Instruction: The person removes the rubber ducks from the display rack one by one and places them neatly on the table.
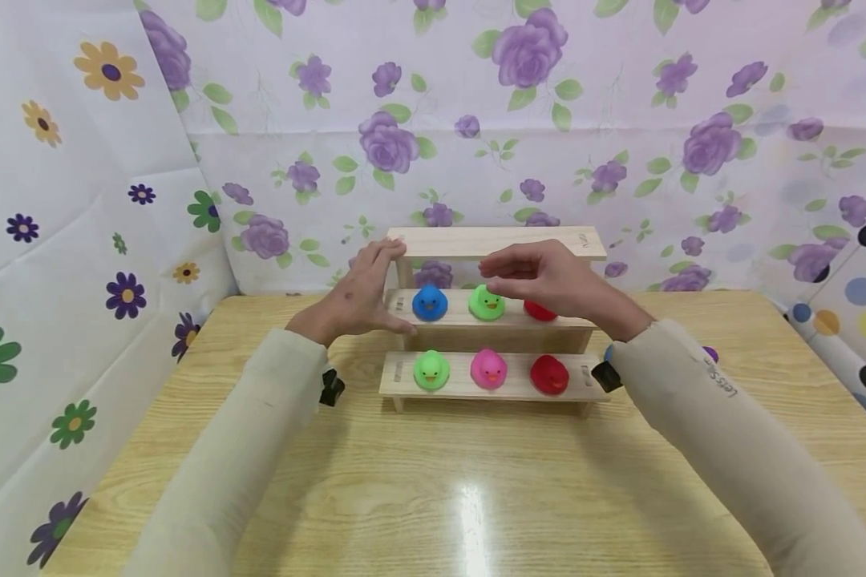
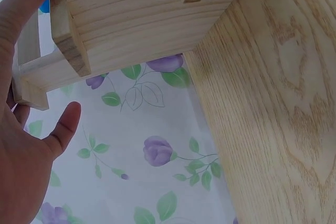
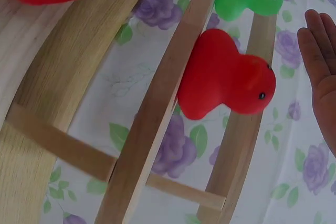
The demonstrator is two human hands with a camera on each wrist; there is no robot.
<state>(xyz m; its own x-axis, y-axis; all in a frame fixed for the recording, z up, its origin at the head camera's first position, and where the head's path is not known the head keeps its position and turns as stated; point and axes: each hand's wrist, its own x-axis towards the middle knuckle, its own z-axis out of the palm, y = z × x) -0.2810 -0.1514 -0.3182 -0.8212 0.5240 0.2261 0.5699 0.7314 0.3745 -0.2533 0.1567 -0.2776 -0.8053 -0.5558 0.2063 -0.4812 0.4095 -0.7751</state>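
Observation:
A three-tier wooden shelf (image 1: 491, 240) stands on the table with small toy ducks on its two lower tiers. My left hand (image 1: 357, 292) holds its left end, fingers at the top board and thumb by the middle board. On the middle tier sit a blue duck (image 1: 430, 304), a green duck (image 1: 487, 303) and a red duck (image 3: 226, 77). Below are another green duck (image 1: 431, 370), a pink duck (image 1: 488, 369) and a second red duck (image 1: 550, 375). My right hand (image 1: 544, 276) hovers over the middle red duck, partly hiding it, fingers extended and holding nothing.
Behind my right forearm, bits of a blue thing (image 1: 609, 353) and a purple thing (image 1: 711, 353) show at the shelf's right. Flower-patterned sheets (image 1: 476, 160) hang behind the wood-grain table (image 1: 433, 481) and along its sides.

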